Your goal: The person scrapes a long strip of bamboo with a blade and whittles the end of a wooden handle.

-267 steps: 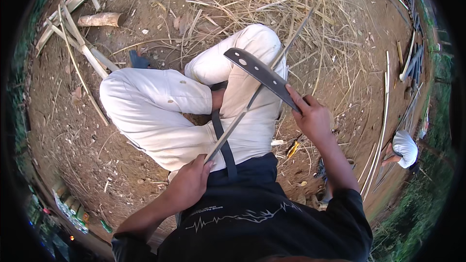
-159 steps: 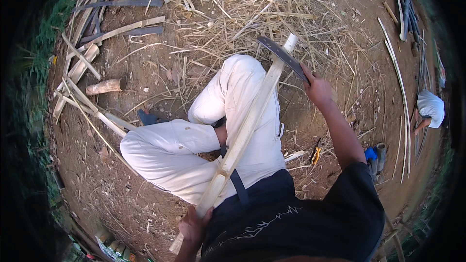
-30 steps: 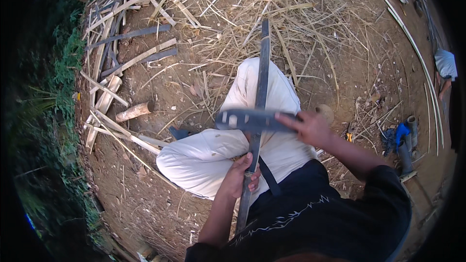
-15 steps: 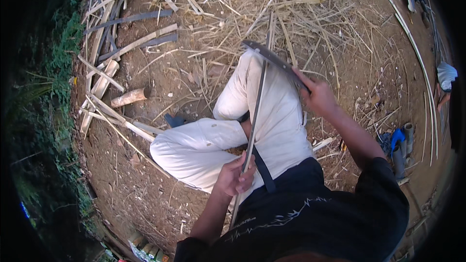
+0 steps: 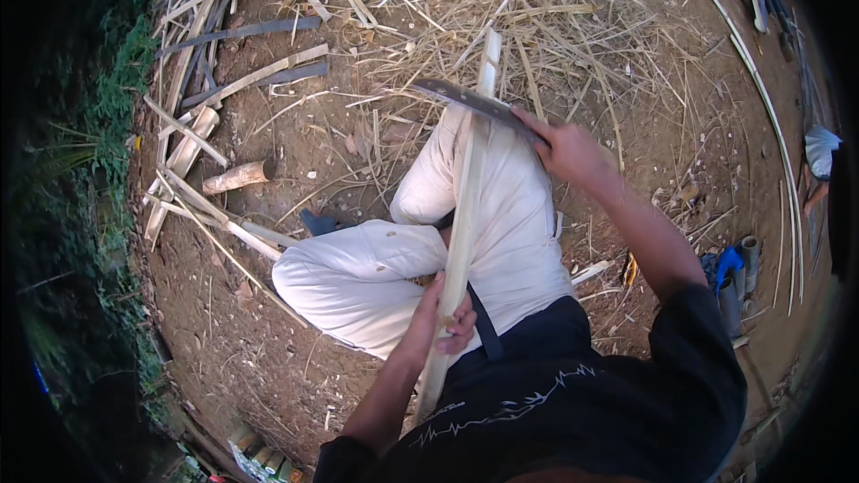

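A long pale bamboo strip slants from my waist up over my raised leg, its broad light face turned up. My left hand is closed round its lower part, close to my belly. In my right hand is the dark handle of a machete. Its broad, dark blade lies across the strip near the far end, above my knee, with the tip to the left. Whether the edge is cutting into the bamboo I cannot tell. My pale trousers are beneath the strip.
Thin shavings litter the ground ahead. Split bamboo pieces are heaped at the far left, near a short bamboo log. At the right are bamboo tubes, a blue object and long strips. Part of another person shows at the right edge.
The bamboo strip has turned from its narrow dark edge to its broad pale face. The machete has shifted a little left, and my left hand's fingers have changed their hold.
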Tool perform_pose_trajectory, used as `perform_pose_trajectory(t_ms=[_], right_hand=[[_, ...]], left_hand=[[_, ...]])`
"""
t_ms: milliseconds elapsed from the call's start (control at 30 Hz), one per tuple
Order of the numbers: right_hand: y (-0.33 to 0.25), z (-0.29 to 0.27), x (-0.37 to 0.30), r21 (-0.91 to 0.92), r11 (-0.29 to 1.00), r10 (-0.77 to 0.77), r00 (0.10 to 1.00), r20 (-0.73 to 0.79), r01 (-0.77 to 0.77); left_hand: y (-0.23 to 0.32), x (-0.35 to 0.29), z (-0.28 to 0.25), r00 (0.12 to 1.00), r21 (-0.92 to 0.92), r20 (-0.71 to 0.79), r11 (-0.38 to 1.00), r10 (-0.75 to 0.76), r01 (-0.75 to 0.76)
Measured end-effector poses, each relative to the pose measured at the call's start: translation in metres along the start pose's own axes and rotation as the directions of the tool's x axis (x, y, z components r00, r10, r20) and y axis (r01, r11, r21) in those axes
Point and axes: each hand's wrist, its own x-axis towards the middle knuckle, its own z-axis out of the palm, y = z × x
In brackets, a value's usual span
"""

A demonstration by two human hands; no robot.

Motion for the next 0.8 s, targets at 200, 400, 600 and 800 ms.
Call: perform_pose_trajectory(t_ms=[200,400,600,800], right_hand=[[-0.005,0.006,0.002,-0.239,0.899,-0.331,0.927,0.174,0.366],[0.04,0.013,0.05,-0.178,0.984,0.003,0.996,0.094,0.014],[0.018,0.028,0.028,-0.342,0.841,-0.402,0.908,0.122,0.419],[0.035,0.019,0.048,-0.263,0.943,-0.198,0.979,0.048,0.203]], left_hand=[[-0.004,-0.01,-0.005,0.978,-0.126,0.195,0.987,-0.072,0.098],[-0.01,-0.018,-0.016,0.959,-0.233,0.26,0.957,-0.109,0.172],[-0.007,-0.016,-0.015,0.969,-0.216,0.218,0.963,-0.111,0.159],[-0.001,-0.012,-0.011,0.982,-0.184,0.149,0.972,-0.119,0.146]])
